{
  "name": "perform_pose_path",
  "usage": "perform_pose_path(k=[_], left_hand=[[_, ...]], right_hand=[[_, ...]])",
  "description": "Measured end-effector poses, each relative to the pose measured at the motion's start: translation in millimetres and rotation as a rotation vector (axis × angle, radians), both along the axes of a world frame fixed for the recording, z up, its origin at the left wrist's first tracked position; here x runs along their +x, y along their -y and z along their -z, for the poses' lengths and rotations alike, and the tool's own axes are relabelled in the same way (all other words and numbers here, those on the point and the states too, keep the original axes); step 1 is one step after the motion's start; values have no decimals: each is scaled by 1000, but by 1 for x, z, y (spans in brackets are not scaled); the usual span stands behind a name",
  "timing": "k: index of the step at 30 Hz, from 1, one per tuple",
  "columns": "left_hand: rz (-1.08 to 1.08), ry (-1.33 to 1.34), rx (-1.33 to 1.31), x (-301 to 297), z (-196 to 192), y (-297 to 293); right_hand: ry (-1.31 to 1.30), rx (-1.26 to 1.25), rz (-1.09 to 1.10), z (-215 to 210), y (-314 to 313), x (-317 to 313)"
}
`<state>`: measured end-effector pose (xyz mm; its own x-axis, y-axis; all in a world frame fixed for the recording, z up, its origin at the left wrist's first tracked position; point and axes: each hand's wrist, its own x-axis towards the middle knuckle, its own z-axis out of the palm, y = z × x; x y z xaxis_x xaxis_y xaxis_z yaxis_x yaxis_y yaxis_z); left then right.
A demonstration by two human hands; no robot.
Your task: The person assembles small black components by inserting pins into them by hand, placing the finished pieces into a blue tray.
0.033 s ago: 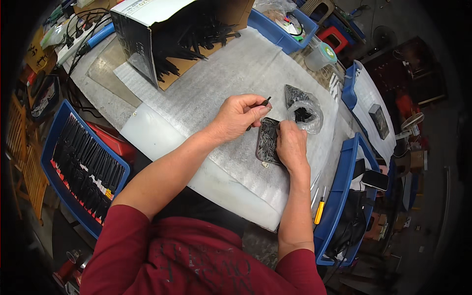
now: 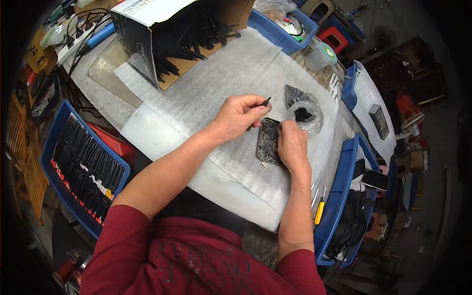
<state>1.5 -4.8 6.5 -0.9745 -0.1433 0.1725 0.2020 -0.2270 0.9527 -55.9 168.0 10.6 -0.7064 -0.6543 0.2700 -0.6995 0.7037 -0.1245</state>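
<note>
Small black rod [image 2: 265, 102] pinched in left hand [image 2: 239, 116], right hand [image 2: 292, 143] on tray [image 2: 266, 142]

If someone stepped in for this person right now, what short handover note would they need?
Left hand: pinches a small black part above the foam sheet.
Right hand: fingertips in the small dark tray of tiny metal pieces.
Nearby: clear bag of black parts beside the tray; cardboard box of black strips at the far end; blue bin of black strips to the left.
Done or left: cannot tell how many parts are finished.
</note>
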Motion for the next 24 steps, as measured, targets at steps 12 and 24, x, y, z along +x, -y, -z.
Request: perform_pose_path(k=[12,24], left_hand=[[-68,-221,-339,-1,4,-6],[-63,-260,-619,2,3,-9]], right_hand=[[659,-750,-21,-11,-11,-1],[850,-992,-209,-25,-6,13]])
